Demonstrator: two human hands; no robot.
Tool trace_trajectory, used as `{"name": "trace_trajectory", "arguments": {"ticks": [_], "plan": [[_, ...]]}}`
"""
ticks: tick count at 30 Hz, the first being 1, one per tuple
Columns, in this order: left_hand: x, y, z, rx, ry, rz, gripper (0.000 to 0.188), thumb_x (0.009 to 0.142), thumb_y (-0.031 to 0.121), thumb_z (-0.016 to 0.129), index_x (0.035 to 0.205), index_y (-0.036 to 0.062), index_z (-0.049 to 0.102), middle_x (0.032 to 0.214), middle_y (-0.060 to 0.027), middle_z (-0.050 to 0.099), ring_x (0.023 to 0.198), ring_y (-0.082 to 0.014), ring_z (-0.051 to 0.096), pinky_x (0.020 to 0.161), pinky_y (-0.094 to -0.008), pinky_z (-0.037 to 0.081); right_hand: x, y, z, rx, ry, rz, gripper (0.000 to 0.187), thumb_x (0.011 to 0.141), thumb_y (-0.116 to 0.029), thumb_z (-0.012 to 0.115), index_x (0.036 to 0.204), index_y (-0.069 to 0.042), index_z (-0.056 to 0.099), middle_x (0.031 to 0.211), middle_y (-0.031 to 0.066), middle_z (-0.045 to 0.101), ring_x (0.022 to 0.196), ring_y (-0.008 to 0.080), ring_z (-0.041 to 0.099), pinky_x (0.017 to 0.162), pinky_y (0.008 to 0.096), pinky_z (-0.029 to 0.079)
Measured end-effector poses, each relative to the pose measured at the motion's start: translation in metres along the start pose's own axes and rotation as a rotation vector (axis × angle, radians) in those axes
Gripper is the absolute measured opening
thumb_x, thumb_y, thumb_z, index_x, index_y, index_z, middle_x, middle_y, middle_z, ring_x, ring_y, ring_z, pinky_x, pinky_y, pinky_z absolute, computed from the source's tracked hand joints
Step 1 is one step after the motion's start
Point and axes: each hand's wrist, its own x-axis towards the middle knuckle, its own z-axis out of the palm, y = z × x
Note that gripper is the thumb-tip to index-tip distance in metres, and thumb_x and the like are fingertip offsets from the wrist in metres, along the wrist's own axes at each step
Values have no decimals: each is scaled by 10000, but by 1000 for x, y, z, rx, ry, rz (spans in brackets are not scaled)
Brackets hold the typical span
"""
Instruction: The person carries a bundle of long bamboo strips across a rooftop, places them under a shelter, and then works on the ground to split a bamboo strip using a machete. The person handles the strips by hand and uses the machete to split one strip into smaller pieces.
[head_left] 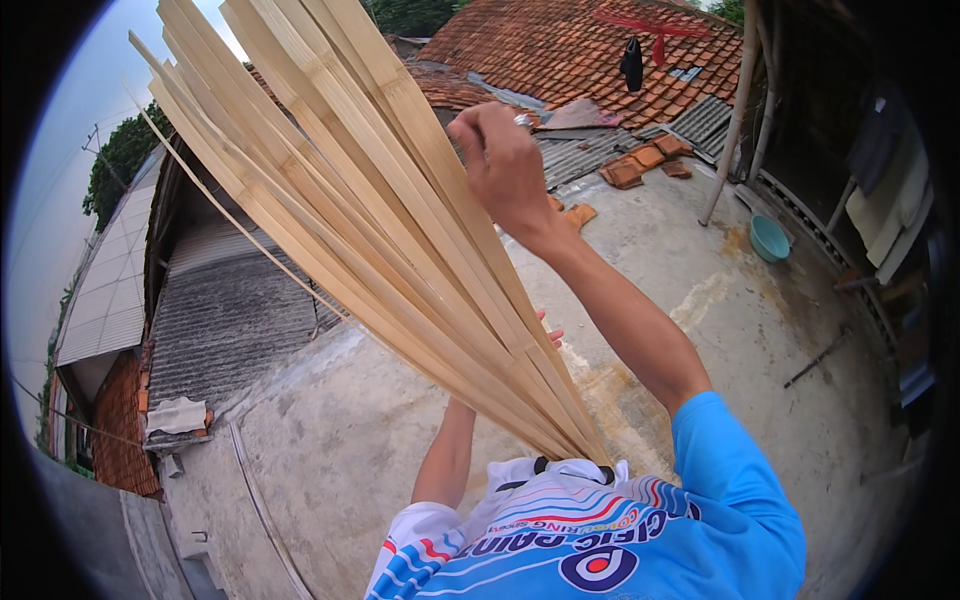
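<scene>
- Step in hand, as I judge it: the bundle of bamboo strips (405,225) is being steadied upright against the body, with the right hand (500,170) attending to its edge.
- The bundle stands just left of the right hand, fanning out above the left hand (551,333) and narrowing below it toward the front of the shirt (610,515).
- Right hand: fingers curled in, beside the strips; its inner side is turned away, so I cannot tell whether it pinches anything.
- Left hand: mostly hidden behind the bundle, only fingertips showing past its right edge; it seems to support the strips, but I cannot tell how far it is closed.
- Next move, in my judgement, calls for firm support low down, while the right hand keeps clear of sharp split edges; the loose tops could splay.
- Container: a teal basin (769,239) sits well right of the right hand, on the concrete floor (700,290); its contents are too small to make out.
- Loose roof tiles (645,160) lie right of the right hand, beyond reach.
</scene>
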Motion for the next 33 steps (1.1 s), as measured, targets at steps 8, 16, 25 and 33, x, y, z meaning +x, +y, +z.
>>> {"name": "trace_trajectory", "arguments": {"ticks": [8,16,25,33], "plan": [[-6,2,-1,-91,-15,-64,895,944,716,346,1568,89,213,1530,-331,293,1455,-420,279,1179,-537,297,-9,50,-33,381,-547,440,284,991,-267,621,1086,-11,697,857,26,678,784,105,588,696,273,486],[-4,3,5,-59,39,-52,879,956,695,350,1560,68,223,1523,-334,303,1438,-430,309,1171,-548,311,-16,47,-36,264,-746,249,285,950,-269,674,895,8,634,758,35,607,724,130,557,682,318,483],[-2,4,8,20,49,-59,852,966,668,362,1554,66,235,1510,-329,332,1435,-407,330,1170,-503,335,44,39,-33,290,-307,203,242,989,-243,599,961,-6,637,809,111,667,755,208,615,695,347,481],[-1,5,-11,-31,-78,-36,863,972,670,341,1575,78,168,1532,-299,322,1454,-380,303,1207,-493,259,42,3,-7,251,-280,-10,182,941,-162,628,1065,-34,668,1042,143,641,909,274,644,818,390,508]]}}
